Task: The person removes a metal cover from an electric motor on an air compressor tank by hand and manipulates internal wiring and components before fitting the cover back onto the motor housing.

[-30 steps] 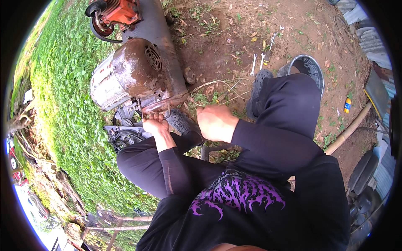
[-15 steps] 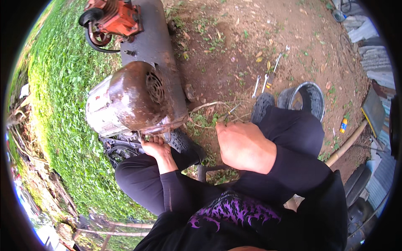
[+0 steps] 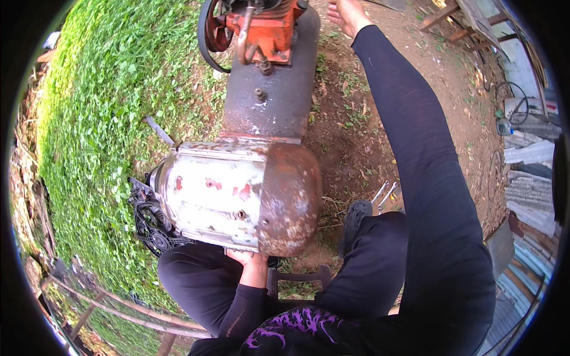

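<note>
A big electric motor (image 3: 217,193) with a worn white body and a rusty brown domed end cover (image 3: 291,199) sits at the near end of a long grey tank (image 3: 270,113). At the motor's near edge is my left hand (image 3: 248,258); its fingers are hidden underneath. My right arm stretches far forward, beyond the tank's right side. The right hand (image 3: 349,16) is up at the picture's top edge, partly cut off, with its fingers apart and nothing visible in them. An orange-red compressor pump (image 3: 273,41) with a black-rimmed wheel (image 3: 215,35) is mounted on the tank's far part.
Beside the motor's left end lies a black slatted plastic part (image 3: 155,234). Spanners (image 3: 385,193) lie on the dirt beyond my right shoe (image 3: 355,222). Green grass (image 3: 101,130) covers the left; corrugated sheets (image 3: 530,190) and a wooden bench (image 3: 469,24) stand right.
My right hand has swung from near my right knee far forward. The view has shifted, and the motor now appears with its white side facing me. My left hand stays by the motor's underside.
</note>
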Demonstrator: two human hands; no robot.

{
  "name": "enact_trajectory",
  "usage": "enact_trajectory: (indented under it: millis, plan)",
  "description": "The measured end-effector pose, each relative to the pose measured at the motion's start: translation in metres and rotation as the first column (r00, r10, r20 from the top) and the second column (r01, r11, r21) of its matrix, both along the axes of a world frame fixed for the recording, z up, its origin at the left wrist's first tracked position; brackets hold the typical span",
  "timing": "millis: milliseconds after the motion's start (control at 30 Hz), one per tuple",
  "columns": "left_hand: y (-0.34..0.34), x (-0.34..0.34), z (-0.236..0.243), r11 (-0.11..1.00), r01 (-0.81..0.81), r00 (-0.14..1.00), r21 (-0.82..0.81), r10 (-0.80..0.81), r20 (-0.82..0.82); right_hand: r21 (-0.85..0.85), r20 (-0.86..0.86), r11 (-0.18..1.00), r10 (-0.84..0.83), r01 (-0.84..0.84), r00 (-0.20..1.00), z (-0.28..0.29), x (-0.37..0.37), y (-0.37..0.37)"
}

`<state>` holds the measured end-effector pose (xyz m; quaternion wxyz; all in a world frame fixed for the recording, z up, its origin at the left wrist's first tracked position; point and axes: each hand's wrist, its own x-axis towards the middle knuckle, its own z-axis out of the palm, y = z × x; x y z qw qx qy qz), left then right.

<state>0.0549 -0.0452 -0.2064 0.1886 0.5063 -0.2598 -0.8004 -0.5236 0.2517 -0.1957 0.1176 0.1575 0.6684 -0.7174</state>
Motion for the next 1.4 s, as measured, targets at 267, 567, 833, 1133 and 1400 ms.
enact_trajectory:
  millis: [267, 567, 833, 1133, 1400]
  plan:
    - [0.000, 0.008, 0.005, 0.997, -0.052, 0.998, 0.058, 0.050, 0.037, -0.193, -0.577, 0.846, 0.312, -0.498, 0.754, -0.022, -0.100, -0.057]
    - [-0.052, -0.007, 0.038, 0.998, 0.053, 0.994, -0.036, -0.049, 0.102, -0.484, -0.089, 0.852, 0.179, -0.199, 0.980, -0.010, -0.039, -0.034]
    - [-0.083, -0.021, 0.092, 0.970, 0.239, 0.952, -0.037, -0.227, 0.203, -0.370, 0.086, 0.927, -0.022, 0.053, 0.996, 0.012, 0.061, 0.085]
    - [-0.104, -0.072, 0.110, 0.909, 0.413, 0.899, -0.053, -0.397, 0.186, -0.262, 0.128, 0.921, -0.263, 0.289, 0.956, -0.025, 0.061, 0.123]
    - [-0.121, -0.109, 0.136, 0.852, 0.520, 0.844, -0.067, -0.500, 0.196, -0.154, 0.305, 0.823, -0.486, 0.547, 0.819, 0.004, 0.230, 0.184]
